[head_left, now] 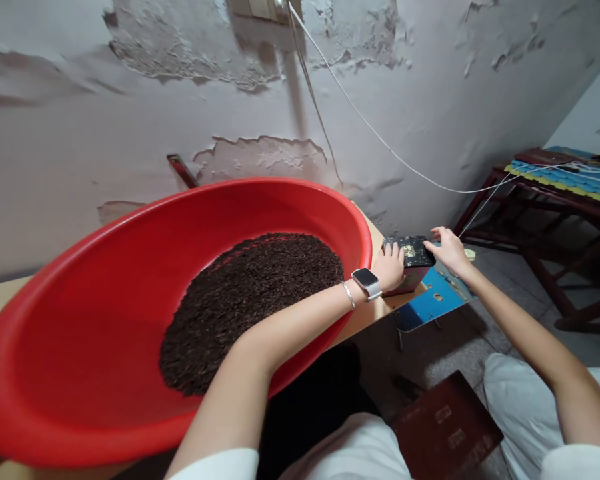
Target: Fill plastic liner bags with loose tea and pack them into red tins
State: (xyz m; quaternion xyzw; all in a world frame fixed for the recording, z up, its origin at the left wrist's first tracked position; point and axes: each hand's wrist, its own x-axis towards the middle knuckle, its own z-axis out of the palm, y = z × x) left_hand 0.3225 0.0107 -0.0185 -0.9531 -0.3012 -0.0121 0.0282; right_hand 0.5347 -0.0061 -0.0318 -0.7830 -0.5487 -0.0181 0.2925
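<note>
A box (409,275) with a worn black lid (407,251), pale markings on top and reddish sides stands past the right rim of a large red basin (90,347). My left hand (391,268) grips the near-left side of the box, its fingers lying over the lid's edge. At the lid's right corner is my right hand (450,250), thumb against the edge and the other fingers curved and apart above it. Inside the basin lies a broad heap of dark, dry, shredded leaves (260,300) resembling loose tea. My left forearm crosses over the basin's rim.
The basin and box rest on a light wooden tabletop (365,323). Next to the box is a blue panel (433,300) with holes. Below stands a dark red stool (447,427). A white cable (380,137) hangs across the peeling wall. A dark wooden rack (545,267) stands right.
</note>
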